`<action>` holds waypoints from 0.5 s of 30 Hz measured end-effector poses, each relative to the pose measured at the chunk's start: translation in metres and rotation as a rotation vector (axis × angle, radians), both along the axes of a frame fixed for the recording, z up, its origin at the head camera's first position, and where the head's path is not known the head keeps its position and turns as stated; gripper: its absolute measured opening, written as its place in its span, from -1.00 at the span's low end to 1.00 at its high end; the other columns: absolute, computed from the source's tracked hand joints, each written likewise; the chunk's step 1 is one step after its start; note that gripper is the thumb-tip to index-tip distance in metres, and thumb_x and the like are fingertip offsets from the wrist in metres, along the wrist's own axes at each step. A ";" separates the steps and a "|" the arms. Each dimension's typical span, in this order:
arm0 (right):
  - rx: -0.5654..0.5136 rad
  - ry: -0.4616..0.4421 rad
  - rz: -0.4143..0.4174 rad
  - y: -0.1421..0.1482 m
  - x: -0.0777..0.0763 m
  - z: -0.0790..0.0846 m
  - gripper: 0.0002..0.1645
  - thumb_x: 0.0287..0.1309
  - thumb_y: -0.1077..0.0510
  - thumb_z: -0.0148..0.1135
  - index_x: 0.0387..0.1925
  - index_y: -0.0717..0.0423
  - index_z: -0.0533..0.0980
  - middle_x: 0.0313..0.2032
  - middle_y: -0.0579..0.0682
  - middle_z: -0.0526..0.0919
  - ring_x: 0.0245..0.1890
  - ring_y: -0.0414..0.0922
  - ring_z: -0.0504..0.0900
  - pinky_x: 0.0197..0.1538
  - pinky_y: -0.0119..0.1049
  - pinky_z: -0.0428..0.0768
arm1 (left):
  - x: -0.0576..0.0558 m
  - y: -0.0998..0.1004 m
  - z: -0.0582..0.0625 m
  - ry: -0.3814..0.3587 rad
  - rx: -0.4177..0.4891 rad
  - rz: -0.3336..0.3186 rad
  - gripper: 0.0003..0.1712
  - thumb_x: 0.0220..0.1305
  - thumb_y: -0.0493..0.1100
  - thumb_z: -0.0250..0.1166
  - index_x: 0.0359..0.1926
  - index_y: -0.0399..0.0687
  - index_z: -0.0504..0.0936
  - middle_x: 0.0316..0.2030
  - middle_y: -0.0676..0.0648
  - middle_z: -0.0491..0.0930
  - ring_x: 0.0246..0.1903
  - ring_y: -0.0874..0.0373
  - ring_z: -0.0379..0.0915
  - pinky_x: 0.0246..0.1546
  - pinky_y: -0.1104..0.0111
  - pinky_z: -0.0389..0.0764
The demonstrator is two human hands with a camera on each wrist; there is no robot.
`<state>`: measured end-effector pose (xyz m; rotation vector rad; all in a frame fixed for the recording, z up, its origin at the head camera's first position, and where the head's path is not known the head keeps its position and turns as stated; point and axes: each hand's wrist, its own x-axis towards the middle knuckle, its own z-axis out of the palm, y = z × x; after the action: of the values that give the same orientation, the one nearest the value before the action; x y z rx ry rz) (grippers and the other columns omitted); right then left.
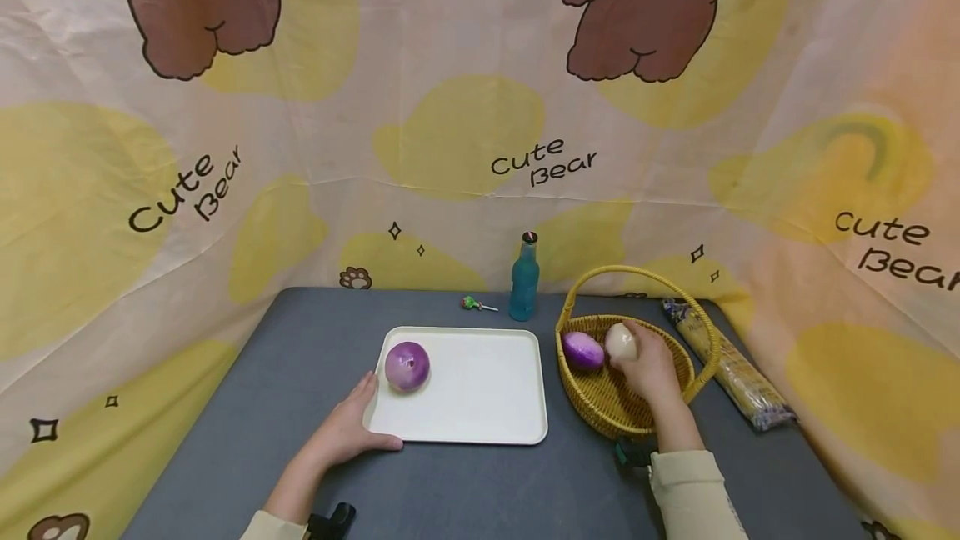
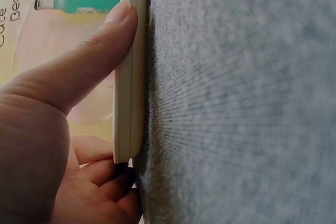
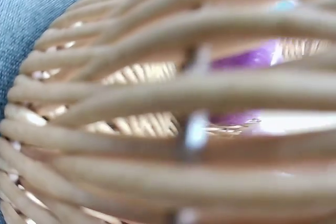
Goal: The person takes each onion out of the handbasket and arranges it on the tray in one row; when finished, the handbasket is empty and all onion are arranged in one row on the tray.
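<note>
The basket (image 1: pixel 596 419) is yellow, tray (image 1: pixel 472 390) white, round vegetable (image 1: pixel 407 367) apparently mottled purple.

Tray (image 1: pixel 480 394) against left hand (image 1: pixel 347 430): smooth plastic look, slight sheen. White vegetable (image 1: pixel 619 342) in right hand (image 1: pixel 651 363): smooth, glossy. Basket (image 1: pixel 587 403) under that hand — woven, wicker-like, ribbed. Packet (image 1: pixel 738 377) right of it: crinkly shiny plastic film. Tabletop (image 1: pixel 480 490) under both — matt, felt-like. Backdrop (image 1: pixel 420 32) beyond: creased cloth.
</note>
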<state>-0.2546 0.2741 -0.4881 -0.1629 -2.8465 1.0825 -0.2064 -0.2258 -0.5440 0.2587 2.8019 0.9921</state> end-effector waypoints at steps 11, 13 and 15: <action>-0.045 0.123 0.011 -0.008 0.013 0.023 -0.10 0.23 0.13 0.41 0.51 0.14 0.22 0.42 0.38 0.28 0.37 0.36 0.27 0.29 0.35 0.34 | 0.002 0.001 0.003 -0.018 0.014 0.008 0.53 -0.22 0.26 0.65 0.54 -0.43 -0.01 0.54 -0.44 -0.07 0.51 -0.40 -0.11 0.42 -0.26 0.11; -0.047 0.135 0.015 -0.011 0.016 0.026 -0.10 0.22 0.13 0.42 0.51 0.13 0.23 0.42 0.37 0.29 0.37 0.37 0.28 0.28 0.35 0.34 | 0.002 0.001 0.003 -0.022 0.013 0.009 0.53 -0.22 0.26 0.65 0.54 -0.43 -0.02 0.54 -0.44 -0.07 0.51 -0.40 -0.11 0.42 -0.27 0.11; -0.046 0.146 0.016 -0.014 0.019 0.029 -0.10 0.21 0.13 0.42 0.50 0.13 0.24 0.41 0.37 0.29 0.36 0.37 0.29 0.27 0.35 0.35 | 0.002 0.001 0.004 -0.024 0.012 0.008 0.53 -0.22 0.26 0.65 0.53 -0.44 -0.01 0.54 -0.44 -0.07 0.51 -0.40 -0.11 0.42 -0.27 0.11</action>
<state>-0.2359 0.2604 -0.4587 -0.0622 -2.6999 1.1148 -0.2040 -0.2246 -0.5400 0.2358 2.7787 1.0077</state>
